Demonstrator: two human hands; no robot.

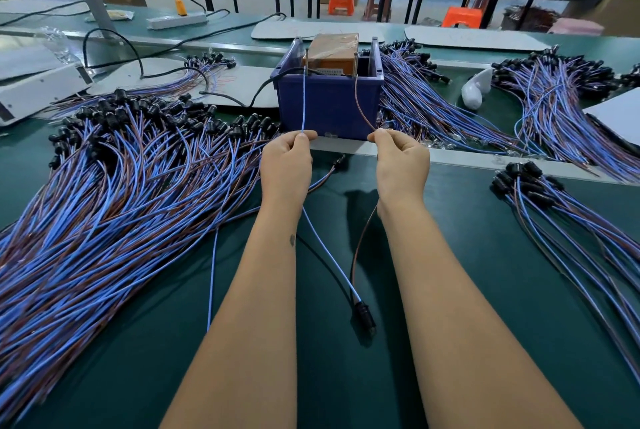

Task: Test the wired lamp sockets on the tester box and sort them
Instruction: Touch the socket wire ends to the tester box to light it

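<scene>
My left hand (286,158) pinches a blue wire (303,99) whose tip reaches up to a metal pin on the tester box (330,54). My right hand (401,160) pinches a brown wire (360,103) that rises to the other pin. Both wires run back between my forearms to one black lamp socket (363,316) lying on the green table. The tester is a brown box sitting in a blue bin (329,106).
A large heap of wired sockets (121,179) covers the table on the left. More bundles lie right of the bin (433,99), at the far right (554,99) and near my right arm (554,214). A black cable (242,99) runs to the bin.
</scene>
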